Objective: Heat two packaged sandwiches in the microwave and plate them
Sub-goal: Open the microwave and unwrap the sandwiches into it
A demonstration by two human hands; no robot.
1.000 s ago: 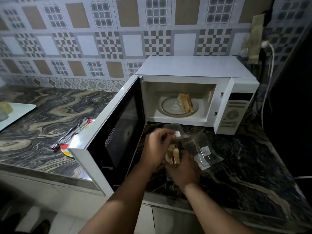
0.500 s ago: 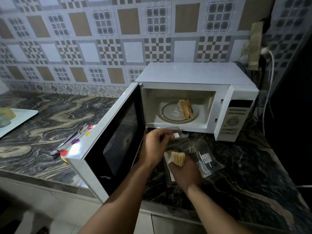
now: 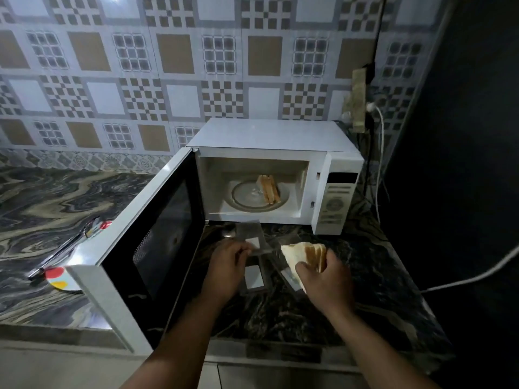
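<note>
A white microwave (image 3: 269,133) stands on the dark marble counter with its door (image 3: 157,237) swung wide open to the left. One unwrapped sandwich (image 3: 269,188) lies on the glass turntable (image 3: 247,196) inside. In front of the oven, my right hand (image 3: 323,276) grips a second sandwich (image 3: 304,255), pulled free of its wrapper. My left hand (image 3: 227,266) pinches the clear plastic wrapper (image 3: 250,237) with a white label. More clear packaging (image 3: 254,276) lies on the counter between my hands.
Metal tongs (image 3: 64,245) rest on a colourful plate (image 3: 60,280) left of the open door, partly hidden by it. A white cable (image 3: 471,276) trails across the counter at right. A wall socket with plugs (image 3: 361,105) hangs behind the microwave.
My right hand has drawn the sandwich out of the wrapper and moved it right and up. My left hand keeps hold of the wrapper. The view has tilted upward.
</note>
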